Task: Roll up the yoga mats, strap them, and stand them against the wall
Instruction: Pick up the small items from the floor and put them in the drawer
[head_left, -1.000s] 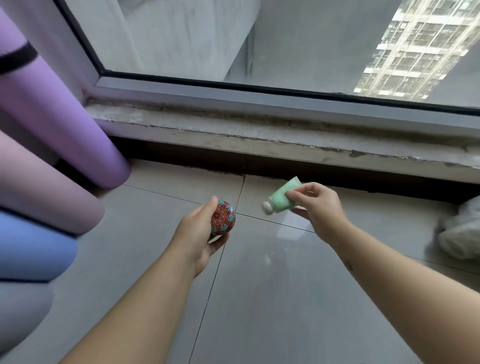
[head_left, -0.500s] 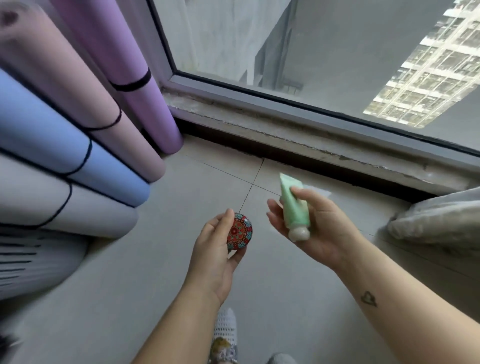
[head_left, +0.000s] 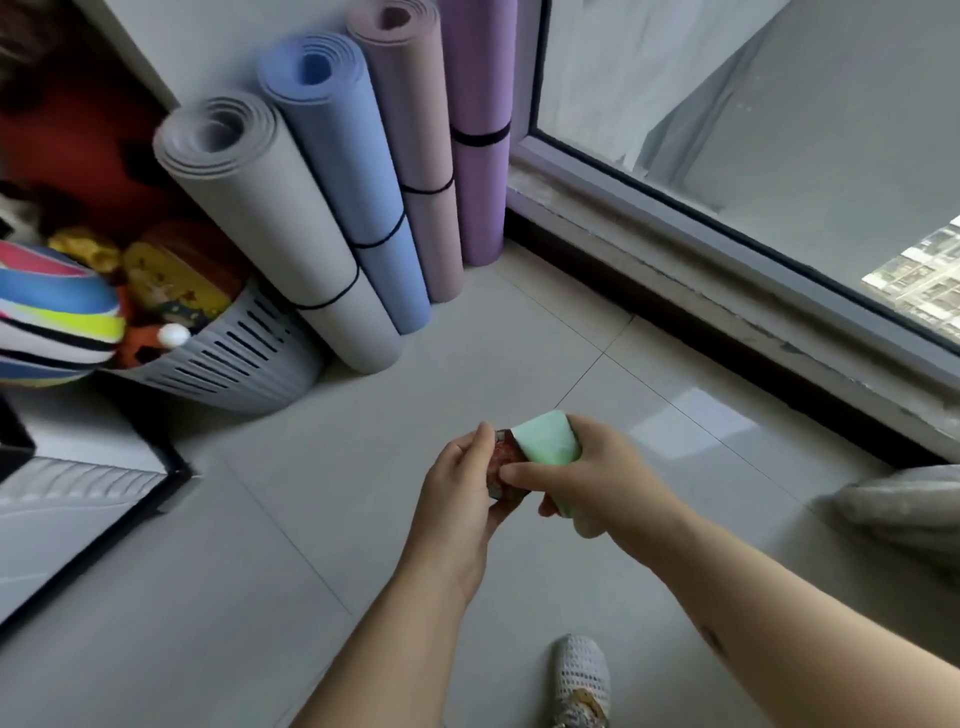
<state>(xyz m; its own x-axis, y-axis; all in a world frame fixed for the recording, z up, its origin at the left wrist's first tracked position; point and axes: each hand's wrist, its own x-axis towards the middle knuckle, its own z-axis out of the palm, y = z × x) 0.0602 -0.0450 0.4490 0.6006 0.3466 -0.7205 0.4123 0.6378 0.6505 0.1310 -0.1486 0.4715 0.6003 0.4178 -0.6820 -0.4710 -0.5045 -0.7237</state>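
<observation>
Both hands have drawn together since a moment ago: the left hand (head_left: 462, 493) curls round a small red patterned ball (head_left: 505, 457), while the right hand (head_left: 592, 480) grips a green tube (head_left: 548, 440), its thumb touching the ball. Beneath them lies pale floor tile (head_left: 363, 519). Farther off, four rolled, strapped yoga mats (head_left: 353, 171) lean against the wall between a slatted basket (head_left: 234, 364) and the window (head_left: 753, 130).

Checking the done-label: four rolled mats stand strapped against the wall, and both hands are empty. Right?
Not quite. The head view shows the hands are not empty: the left hand holds a small red patterned object, the right hand grips a green tube. The grey mat, blue mat, pink mat and purple mat do stand strapped against the wall.
</observation>
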